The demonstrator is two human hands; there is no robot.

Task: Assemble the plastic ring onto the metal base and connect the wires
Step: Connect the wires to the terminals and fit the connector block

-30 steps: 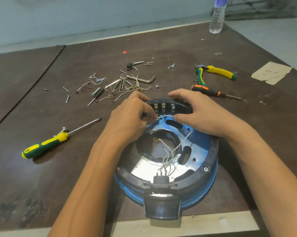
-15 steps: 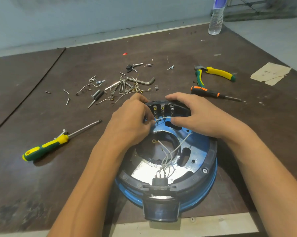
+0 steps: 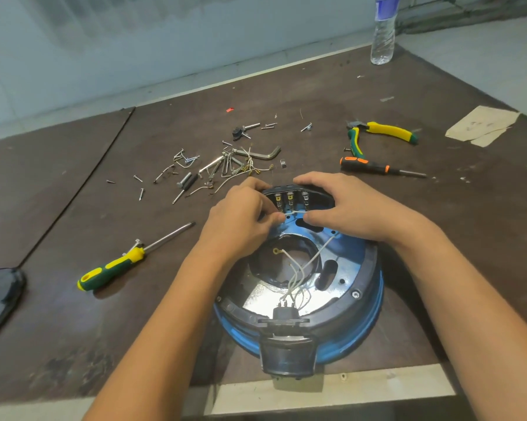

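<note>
A blue metal base (image 3: 336, 344) lies near the table's front edge with a black plastic ring (image 3: 367, 265) sitting on it. Several white wires (image 3: 298, 276) run from a black connector (image 3: 283, 312) at the near side up across the central hole. At the far side is a black terminal block (image 3: 291, 197) with three metal tabs. My left hand (image 3: 241, 221) pinches the end of one white wire (image 3: 292, 213) just below the tabs. My right hand (image 3: 344, 208) holds the ring's far edge by the terminal block, its thumb at the same wire.
A yellow-green screwdriver (image 3: 125, 262) lies to the left. Loose screws, hex keys and wire bits (image 3: 222, 165) are scattered behind the hands. Pliers (image 3: 377, 133) and an orange-black screwdriver (image 3: 377, 169) lie at the back right. A water bottle (image 3: 383, 34) stands at the far corner.
Both hands have stayed at the terminal block. The left fingers have shifted slightly with the wire end; the base has not moved.
</note>
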